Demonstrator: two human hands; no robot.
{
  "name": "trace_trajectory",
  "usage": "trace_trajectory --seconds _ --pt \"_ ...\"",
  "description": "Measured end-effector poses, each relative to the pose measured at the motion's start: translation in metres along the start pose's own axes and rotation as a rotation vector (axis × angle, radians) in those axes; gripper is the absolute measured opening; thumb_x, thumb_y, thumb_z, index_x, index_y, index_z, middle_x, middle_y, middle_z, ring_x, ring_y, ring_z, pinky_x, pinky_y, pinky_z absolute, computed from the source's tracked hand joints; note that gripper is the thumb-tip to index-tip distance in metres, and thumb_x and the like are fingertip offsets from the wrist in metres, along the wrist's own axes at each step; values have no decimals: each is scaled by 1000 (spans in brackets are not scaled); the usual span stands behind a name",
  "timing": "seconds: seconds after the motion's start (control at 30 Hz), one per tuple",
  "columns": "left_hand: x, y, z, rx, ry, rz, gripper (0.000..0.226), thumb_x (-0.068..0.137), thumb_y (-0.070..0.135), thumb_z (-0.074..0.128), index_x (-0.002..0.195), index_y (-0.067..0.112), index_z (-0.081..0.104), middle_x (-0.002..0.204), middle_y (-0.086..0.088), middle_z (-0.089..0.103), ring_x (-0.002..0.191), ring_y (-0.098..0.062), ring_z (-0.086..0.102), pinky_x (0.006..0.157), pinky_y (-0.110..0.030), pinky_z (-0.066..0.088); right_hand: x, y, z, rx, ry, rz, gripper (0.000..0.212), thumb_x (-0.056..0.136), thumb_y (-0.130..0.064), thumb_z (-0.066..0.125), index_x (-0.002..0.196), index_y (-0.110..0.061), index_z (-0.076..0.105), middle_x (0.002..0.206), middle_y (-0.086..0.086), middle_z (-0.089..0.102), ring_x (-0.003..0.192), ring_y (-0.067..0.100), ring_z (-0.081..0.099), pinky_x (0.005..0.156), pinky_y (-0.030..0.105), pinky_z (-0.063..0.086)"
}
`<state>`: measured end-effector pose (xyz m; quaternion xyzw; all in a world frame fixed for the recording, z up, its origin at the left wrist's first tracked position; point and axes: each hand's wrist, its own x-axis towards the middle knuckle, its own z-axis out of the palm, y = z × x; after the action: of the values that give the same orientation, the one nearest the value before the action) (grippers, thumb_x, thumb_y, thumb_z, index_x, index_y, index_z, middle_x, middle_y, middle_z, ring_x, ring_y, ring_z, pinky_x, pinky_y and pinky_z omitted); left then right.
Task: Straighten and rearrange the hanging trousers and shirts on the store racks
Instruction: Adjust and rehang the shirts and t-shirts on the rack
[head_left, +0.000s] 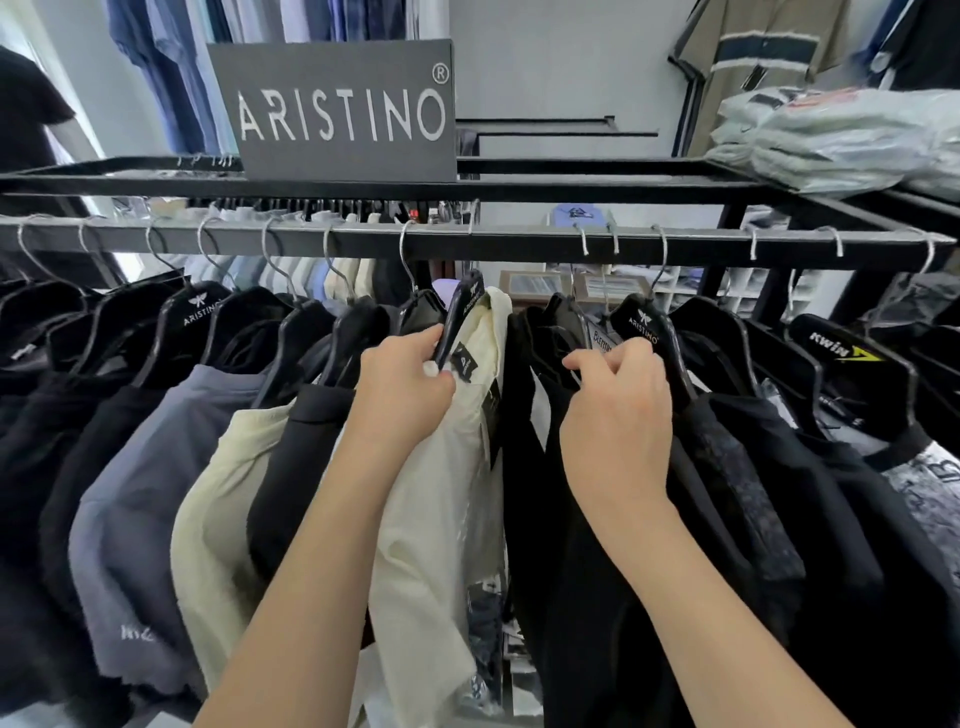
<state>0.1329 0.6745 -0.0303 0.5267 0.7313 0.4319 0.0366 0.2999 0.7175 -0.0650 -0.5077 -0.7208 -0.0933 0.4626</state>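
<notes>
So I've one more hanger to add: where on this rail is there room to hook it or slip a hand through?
The black metal rail is bare between the cream shirt's hook and the next steel hooks rightward. Below, left hand and right hand part the garments. Leftward, the black hangers are crowded.

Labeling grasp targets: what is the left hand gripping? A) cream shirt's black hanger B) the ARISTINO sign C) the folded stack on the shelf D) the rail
A: the left hand curls around the black hanger carrying the cream shirt, below the rail.
</notes>
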Motion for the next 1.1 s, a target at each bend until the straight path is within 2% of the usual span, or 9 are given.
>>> trace_trajectory --seconds 0.13,0.3,0.47,0.6,0.7,0.77,0.9,1.0,1.1 --pt "2 1 9 31 19 0 30 89 9 54 117 15 65 89 -3 63 77 -10 41 57 -15 36 -5 -2 8 82 -20 -119 23 76 11 62 89 -5 71 75 5 48 66 24 48 50 36 43" --pt "8 8 13 -45 115 -5 16 86 8 54 97 10 65 77 1 59 64 -5 41 57 -10 37 -14 -4 12 74 -154 -271 11 80 -5 64 86 -12 70 75 2 52 53 24 49 39 32 39" --pt "18 16 33 -5 56 -51 10 85 4 50 88 9 58 84 -2 57 74 -19 45 61 -24 35 -13 -5 13 -78 -279 -301 6 78 -15 65 73 -16 68 70 -1 51 51 24 52 43 24 24" --pt "-3 6 53 -68 40 -60 17 82 0 49 90 13 57 92 -8 67 60 -14 52 49 -17 33 -11 -9 14 -141 -275 -281 7 73 -20 65 66 -19 66 65 -3 52 52 23 56 47 23 21" --pt "-25 -19 55 -168 17 -113 24 83 5 51 98 16 67 75 2 67 69 -18 62 54 -18 41 -10 -8 12 -173 -246 -317 9 67 -19 70 59 -19 65 60 -2 54 50 23 56 46 24 26" --pt "-42 -34 50 -207 11 -157 31 82 3 52 100 24 68 75 16 66 73 -2 61 61 -7 46 -12 -4 13 -173 -227 -361 7 65 -18 69 59 -18 67 59 -1 56 50 24 57 46 25 37" --pt "-83 -47 30 -254 40 -252 37 86 2 59 114 25 68 82 37 53 92 3 57 68 5 33 -16 4 18 -168 -274 -367 7 68 -17 65 63 -15 69 63 0 62 55 24 60 52 30 47" --pt "-114 -55 15 -209 37 -302 40 85 2 62 118 24 66 97 28 60 104 1 56 86 -10 38 -16 4 17 -168 -360 -327 11 75 -16 61 75 -15 72 75 1 64 65 25 61 60 31 45" --pt "-145 -60 -3 -160 45 -350 42 83 4 64 118 27 67 109 18 68 107 7 57 86 -5 39 -15 -1 9 -68 -439 -260 18 85 -16 55 92 -16 72 92 3 64 79 28 60 68 34 43"
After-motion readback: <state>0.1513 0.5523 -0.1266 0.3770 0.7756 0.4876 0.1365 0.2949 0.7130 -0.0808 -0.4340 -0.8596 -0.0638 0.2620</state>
